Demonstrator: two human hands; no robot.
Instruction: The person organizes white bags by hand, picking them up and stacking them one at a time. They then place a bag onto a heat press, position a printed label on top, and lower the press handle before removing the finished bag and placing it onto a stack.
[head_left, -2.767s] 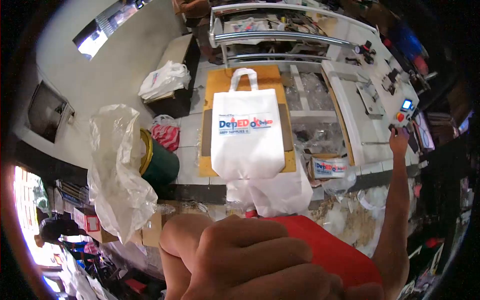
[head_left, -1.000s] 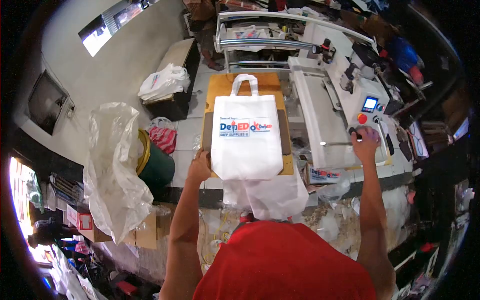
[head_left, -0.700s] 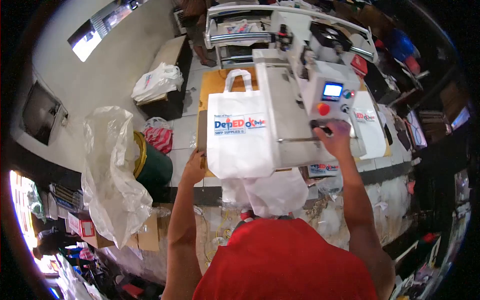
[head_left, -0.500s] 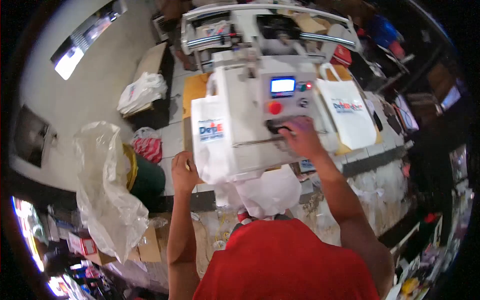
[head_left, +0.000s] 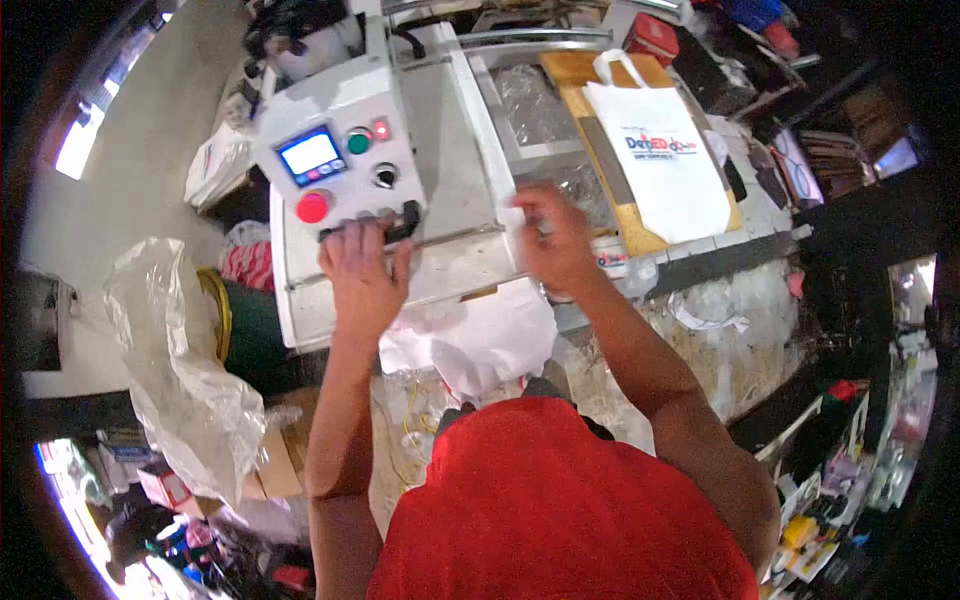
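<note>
My left hand [head_left: 362,275] is wrapped over the black handle [head_left: 400,224] on the front of a white heat press [head_left: 450,130]. The press head's control box [head_left: 340,105] carries a lit screen, a red knob and a green button. My right hand [head_left: 555,245] is just beside the press's right edge, fingers loosely curled and slightly blurred, with nothing visible in them. To its right, a white tote bag [head_left: 665,170] with a printed logo lies flat on a tan board [head_left: 570,75]. White bag fabric [head_left: 475,335] hangs below the press's front edge.
On the left, a clear plastic sheet [head_left: 165,340] drapes beside a dark green bin [head_left: 255,325]. A stack of white bags [head_left: 215,165] is behind the press at left. A red box [head_left: 652,38] sits at the back right.
The press head has swung left, covering the left tote bag. My left hand has come onto the handle, and my right hand has let it go and moved to the press's right side.
</note>
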